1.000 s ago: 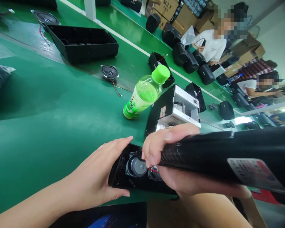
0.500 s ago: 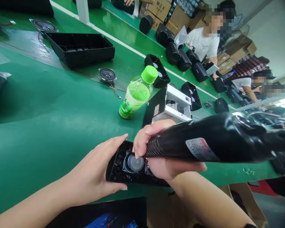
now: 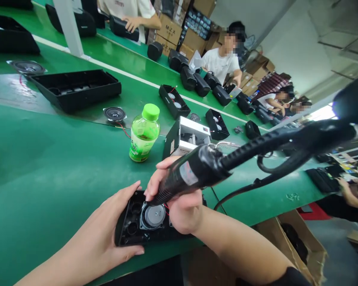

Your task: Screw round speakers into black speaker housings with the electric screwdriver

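The green bench (image 3: 47, 167) carries the work at its near edge. A long black tray (image 3: 74, 87) lies well back to the left, and a row of black speaker boxes (image 3: 193, 81) stands along the far side where other people sit.

Nearer, a white-faced unit (image 3: 186, 139) stands just behind the work, with a green bottle (image 3: 143, 133) upright beside it and a loose speaker driver (image 3: 115, 114) further back.

The powered screwdriver (image 3: 187, 176) slants down from the right, its cable looping off toward the bench edge. The right hand (image 3: 179, 198) is wrapped closed around its barrel.

The open black speaker housing (image 3: 143, 222) lies flat, overhanging the near edge slightly. The left hand (image 3: 107, 234) clamps its left end, thumb below, fingers over the top rim.

Step judged in hand: fastening the round driver (image 3: 153, 216) into the housing, tip at its upper left corner. The screw itself is hidden, so seating cannot be confirmed.

The next move calls for a plumb tool and a firm brace. There is open room to the left; the bottle and unit crowd the rear, and the cable limits swing rightward.
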A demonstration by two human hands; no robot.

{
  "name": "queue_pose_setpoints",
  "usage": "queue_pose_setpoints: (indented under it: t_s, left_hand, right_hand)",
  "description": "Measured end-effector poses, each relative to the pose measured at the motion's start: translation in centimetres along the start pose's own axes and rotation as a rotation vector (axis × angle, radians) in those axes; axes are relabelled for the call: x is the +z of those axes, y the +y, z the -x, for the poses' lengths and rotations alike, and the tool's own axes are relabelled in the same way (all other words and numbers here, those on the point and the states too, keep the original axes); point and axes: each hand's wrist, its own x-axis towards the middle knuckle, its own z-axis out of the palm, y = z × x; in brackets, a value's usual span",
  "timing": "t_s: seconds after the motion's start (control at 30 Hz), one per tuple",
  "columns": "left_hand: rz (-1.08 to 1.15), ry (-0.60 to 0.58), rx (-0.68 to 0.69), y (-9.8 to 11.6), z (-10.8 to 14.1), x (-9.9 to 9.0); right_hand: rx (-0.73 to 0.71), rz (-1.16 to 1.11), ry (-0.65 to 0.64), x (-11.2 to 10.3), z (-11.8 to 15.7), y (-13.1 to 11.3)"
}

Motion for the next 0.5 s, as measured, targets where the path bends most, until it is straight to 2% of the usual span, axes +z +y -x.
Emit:
queue_pose_setpoints:
  t_s: [0.13,0.23,0.33,0.5]
  left_hand:
    - [-0.097,-0.029,0.012,-1.0,0.3,-0.4]
    - [-0.106,-0.029,0.009,-0.6,0.4,-0.4]
    - [-0.088,0.007,-0.051,-0.1,0.5,-0.2]
    - [-0.078,-0.011,-0.006,-0.4,0.5,-0.4]
  right_hand:
    - [-0.136,-0.006,0.196,-0.8,-1.6,-5.6]
    - [-0.291,0.136,0.302,-2.7,-3.3,-8.5]
    - [-0.408,0.267,0.319,-4.5,-4.5,-8.2]
    - [-0.396,0.327,0.312,-5.5,-5.0,-6.0]
